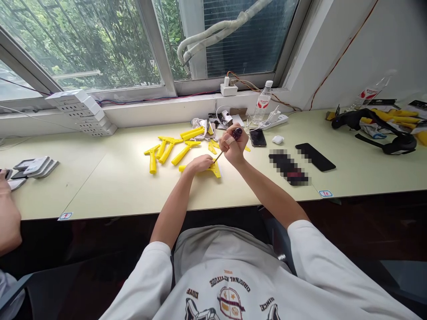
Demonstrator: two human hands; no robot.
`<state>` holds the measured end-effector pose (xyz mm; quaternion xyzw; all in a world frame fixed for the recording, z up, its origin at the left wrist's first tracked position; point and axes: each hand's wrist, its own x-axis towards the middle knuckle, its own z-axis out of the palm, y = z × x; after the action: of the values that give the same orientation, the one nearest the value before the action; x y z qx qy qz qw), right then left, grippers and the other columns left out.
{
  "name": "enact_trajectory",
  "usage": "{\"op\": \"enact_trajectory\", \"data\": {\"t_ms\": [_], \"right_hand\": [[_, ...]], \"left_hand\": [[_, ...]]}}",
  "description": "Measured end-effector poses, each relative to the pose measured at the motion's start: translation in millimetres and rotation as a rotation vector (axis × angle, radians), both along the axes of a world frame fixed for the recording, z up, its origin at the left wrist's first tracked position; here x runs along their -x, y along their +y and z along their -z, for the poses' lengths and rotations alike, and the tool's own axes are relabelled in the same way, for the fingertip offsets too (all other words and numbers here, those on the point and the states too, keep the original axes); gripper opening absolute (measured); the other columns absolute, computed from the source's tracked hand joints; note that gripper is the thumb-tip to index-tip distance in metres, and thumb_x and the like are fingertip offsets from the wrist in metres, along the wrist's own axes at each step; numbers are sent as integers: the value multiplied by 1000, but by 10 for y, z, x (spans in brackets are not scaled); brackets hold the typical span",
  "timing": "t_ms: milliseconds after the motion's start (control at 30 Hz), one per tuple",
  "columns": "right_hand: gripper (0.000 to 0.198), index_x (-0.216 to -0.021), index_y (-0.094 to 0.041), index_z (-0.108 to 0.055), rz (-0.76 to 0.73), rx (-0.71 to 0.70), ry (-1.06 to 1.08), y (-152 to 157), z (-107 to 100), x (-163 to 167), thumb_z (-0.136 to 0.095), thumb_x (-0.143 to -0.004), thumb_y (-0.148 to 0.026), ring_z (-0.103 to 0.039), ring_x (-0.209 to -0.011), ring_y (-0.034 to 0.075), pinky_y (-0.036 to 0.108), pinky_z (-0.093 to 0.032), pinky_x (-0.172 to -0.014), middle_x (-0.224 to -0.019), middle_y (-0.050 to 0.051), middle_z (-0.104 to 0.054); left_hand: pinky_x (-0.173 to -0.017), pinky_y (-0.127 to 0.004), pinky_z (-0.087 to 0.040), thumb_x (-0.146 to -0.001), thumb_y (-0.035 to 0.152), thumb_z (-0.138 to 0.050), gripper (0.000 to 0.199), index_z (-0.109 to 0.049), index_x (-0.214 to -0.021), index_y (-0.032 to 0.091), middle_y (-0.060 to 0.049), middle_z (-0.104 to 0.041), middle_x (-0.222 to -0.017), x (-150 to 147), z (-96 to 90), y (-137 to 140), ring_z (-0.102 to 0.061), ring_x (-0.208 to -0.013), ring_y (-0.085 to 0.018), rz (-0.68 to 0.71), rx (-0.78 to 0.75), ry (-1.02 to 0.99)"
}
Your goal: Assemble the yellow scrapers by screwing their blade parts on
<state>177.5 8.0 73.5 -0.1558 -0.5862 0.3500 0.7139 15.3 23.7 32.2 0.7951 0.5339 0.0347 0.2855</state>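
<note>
Working a screwdriver [237,133] at a yellow scraper [216,170] seems the step in hand: the right hand [232,146] clenches the tool, the left hand [201,163] grasps the scraper on the surface [130,191]. Further turning would call for a steady tip. Yellow handles [166,153] lie left of the scraper, leaving room toward the near edge [126,214].

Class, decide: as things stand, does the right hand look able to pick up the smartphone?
Probably not: the right hand is closed around a screwdriver, so it seems not free to grasp, though the smartphone lies close by.
</note>
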Motion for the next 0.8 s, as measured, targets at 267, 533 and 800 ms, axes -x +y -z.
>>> {"op": "enact_trajectory", "data": {"t_ms": [267,533,800], "right_hand": [[53,-93,-30,-53,-49,33,-36,-23,-47,24,-72,-92,-79,-28,-44,9,27,-28,-36,-71,-8,-37],[67,-110,-31,-62,-99,29,-123,54,-128,-6,-55,-96,-96,-34,-45,13,30,-39,-40,-67,-8,-45],[73,-156,-36,-59,-88,-80,-385,-39,-239,-164,-62,-103,-86,-72,-74,18,36,-66,-70,-105,3,-76]], "left_hand": [[-67,-36,-41,-93,22,-57,22,-57,-71,22,-8,-70,-80,-46,-3,4,-60,-74,-23,-8,-21,38],[-67,-35,-42,-93,24,-57,20,-59,-73,23,-9,-72,-86,-17,60,26,-61,-75,-24,-1,-43,30],[-70,-35,-46,-93,28,-58,20,-60,-73,24,-10,-73,-89,17,94,47,-65,-80,-26,-22,-30,-9]]}}
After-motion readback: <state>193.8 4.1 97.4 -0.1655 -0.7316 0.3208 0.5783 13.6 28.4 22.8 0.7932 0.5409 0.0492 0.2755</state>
